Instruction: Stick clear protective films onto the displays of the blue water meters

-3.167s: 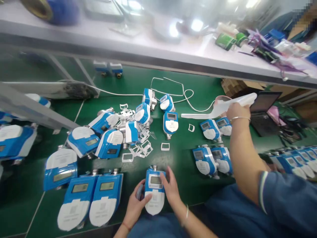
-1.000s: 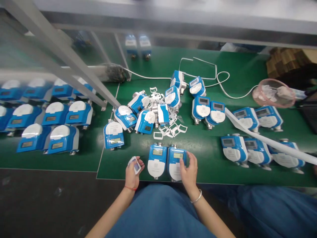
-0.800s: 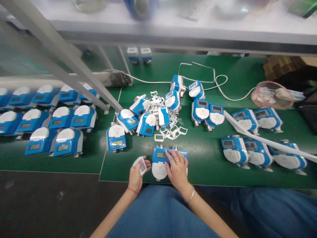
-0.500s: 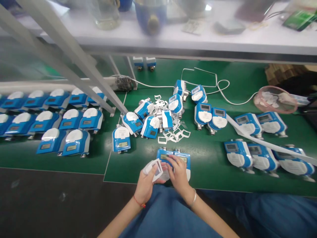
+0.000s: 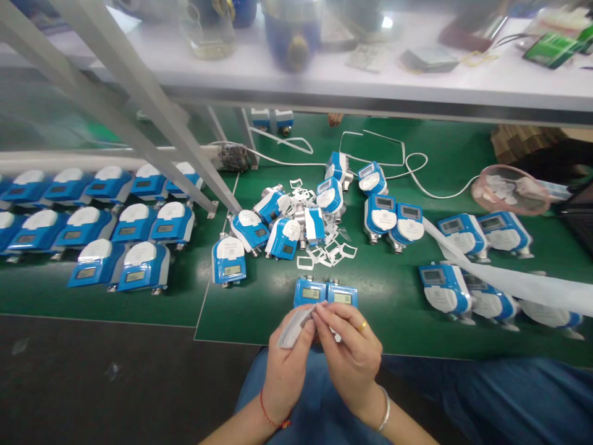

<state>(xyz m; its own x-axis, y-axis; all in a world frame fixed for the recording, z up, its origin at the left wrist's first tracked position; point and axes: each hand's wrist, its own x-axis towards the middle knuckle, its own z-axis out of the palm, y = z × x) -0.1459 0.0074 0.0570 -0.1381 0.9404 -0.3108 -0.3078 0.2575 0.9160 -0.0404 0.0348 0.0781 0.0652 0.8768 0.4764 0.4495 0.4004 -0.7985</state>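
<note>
Two blue and white meters lie side by side at the near edge of the green mat. Just in front of them, over my lap, my left hand is closed on a small stack of white label sheets. My right hand pinches the top of that stack with thumb and fingertips. Both hands partly hide the meters' white lower halves.
A heap of meters and white frame-shaped label scraps lies beyond. Rows of meters fill the left mat; more meters sit right under a white paper strip. A pink bowl, white cable, slanted metal strut and shelf above.
My right hand left the meters and came back to the label stack in my left hand. Both hands drew nearer to me and rose in front of the two meters.
</note>
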